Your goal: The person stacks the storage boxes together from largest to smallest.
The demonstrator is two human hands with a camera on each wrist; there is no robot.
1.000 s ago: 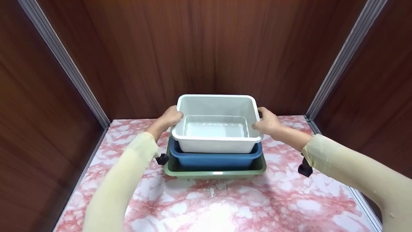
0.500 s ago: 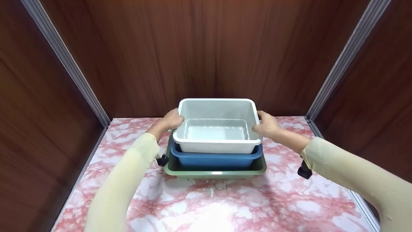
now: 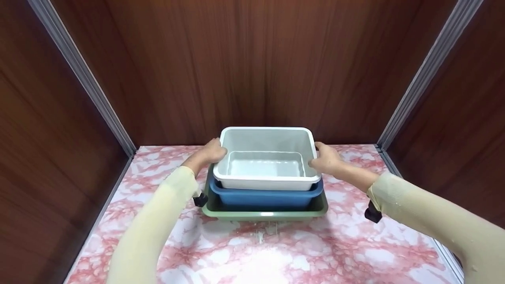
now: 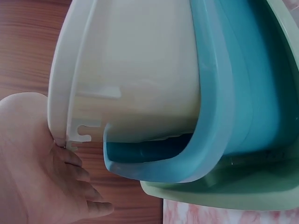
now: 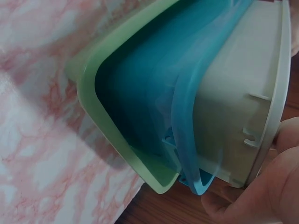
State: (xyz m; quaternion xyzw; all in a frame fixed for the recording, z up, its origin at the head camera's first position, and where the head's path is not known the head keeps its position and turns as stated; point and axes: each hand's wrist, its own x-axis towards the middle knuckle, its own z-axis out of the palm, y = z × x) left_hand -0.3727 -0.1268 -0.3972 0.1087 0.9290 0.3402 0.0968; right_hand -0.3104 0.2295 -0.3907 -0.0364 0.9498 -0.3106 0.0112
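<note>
A white rectangular plastic basin (image 3: 265,140) sits partly inside a blue basin (image 3: 265,200), which stands in a wider green basin (image 3: 236,214). My left hand (image 3: 214,151) grips the white basin's left rim, thumb over the inner side. At the right rim, my right hand (image 3: 328,159) holds the same basin, its thumb also inside. In the left wrist view, fingers (image 4: 77,170) reach below the rim, outside the white wall. The right wrist view has the right hand (image 5: 266,186) under the white rim, close to the blue basin's corner. The white basin's underside is hidden within the blue one.
The stack stands on a pink-and-white marbled tabletop (image 3: 276,252), near the brown wood-grain back panel (image 3: 252,67). Side panels with grey metal corner posts (image 3: 85,75) enclose the table left and right. Small black devices (image 3: 373,213) hang at both wrists.
Both hands have lowered the white basin, so its rim sits closer to the blue basin's rim. The blue and green basins stay in place.
</note>
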